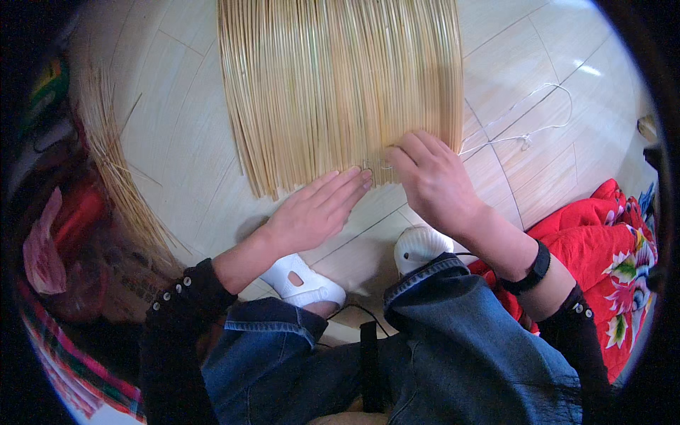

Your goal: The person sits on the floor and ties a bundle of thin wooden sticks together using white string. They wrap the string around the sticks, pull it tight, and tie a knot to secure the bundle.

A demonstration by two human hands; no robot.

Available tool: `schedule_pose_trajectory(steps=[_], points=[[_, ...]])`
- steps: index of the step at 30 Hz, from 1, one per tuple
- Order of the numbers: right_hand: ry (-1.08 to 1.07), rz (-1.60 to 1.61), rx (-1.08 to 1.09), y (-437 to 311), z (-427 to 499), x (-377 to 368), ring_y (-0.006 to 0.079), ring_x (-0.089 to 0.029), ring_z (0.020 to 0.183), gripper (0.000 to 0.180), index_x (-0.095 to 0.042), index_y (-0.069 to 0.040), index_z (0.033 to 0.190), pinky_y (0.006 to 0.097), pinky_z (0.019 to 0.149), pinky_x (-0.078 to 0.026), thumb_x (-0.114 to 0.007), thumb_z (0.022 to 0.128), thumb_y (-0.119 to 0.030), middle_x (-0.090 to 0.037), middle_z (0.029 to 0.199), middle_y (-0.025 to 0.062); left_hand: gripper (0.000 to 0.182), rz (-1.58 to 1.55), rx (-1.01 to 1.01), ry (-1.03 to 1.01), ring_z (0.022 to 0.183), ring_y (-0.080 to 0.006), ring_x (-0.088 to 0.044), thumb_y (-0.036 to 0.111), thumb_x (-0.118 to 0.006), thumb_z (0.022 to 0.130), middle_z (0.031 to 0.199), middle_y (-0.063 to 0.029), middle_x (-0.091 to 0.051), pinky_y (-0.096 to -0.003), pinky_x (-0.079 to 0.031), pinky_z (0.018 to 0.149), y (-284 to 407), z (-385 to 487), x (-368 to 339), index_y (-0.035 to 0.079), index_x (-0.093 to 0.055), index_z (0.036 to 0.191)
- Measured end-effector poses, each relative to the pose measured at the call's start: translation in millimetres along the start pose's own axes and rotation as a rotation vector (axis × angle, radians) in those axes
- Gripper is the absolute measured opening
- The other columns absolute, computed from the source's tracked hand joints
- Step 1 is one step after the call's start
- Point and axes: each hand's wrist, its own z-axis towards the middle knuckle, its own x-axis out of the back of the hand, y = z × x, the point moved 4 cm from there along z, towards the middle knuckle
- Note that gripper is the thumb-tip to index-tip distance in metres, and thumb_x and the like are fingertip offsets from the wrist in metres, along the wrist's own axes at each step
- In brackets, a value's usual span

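A mat of straight, pale plant stalks (340, 95) lies on the tiled floor before me, its near edge uneven. My left hand (321, 207) rests flat at that edge, fingertips pressed on the stalk ends. Just to its right, my right hand (427, 170) is bent over the mat with thumb and fingers drawn together; what they may pinch is hidden. Small loops of thin thread (387, 166) show between the two hands. White string (547, 127) runs from the mat's right side across the floor in a loose loop.
A bundle of thin loose stalks (114, 154) lies at the left, beside reddish plastic wrapping (48, 255). Red floral cloth (589, 228) is heaped at the right. My white shoes (305, 281) stand close below the mat's near edge.
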Motion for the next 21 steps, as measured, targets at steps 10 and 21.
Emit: schedule_pose_trajectory(steps=[10,21], points=[[0.002,0.104,-0.06,2.4,2.2,-5.4,0.0339,-0.059,0.093,0.015,-0.058,-0.002,0.09,0.0423,0.084,-0.052,-0.062,0.075,-0.001,-0.055,0.092,0.0136,0.064,0.022,-0.041,0.016,0.149,-0.0253,-0.041,0.026,-0.063,0.095,0.157,-0.0108,-0.048,-0.0436,-0.03,0.125,-0.8,-1.1,0.5,0.004,-0.049,0.152],[-0.002,0.142,-0.074,1.6,3.4,-6.2,0.0338,-0.061,0.095,0.017,-0.06,-0.002,0.094,0.0424,0.085,-0.053,-0.062,0.077,-0.003,-0.058,0.094,0.0142,0.061,-0.028,-0.04,0.034,0.148,-0.0262,-0.043,0.026,-0.064,0.094,0.155,-0.0124,-0.05,-0.0446,-0.031,0.125,-1.4,0.6,1.7,0.002,-0.052,0.148]])
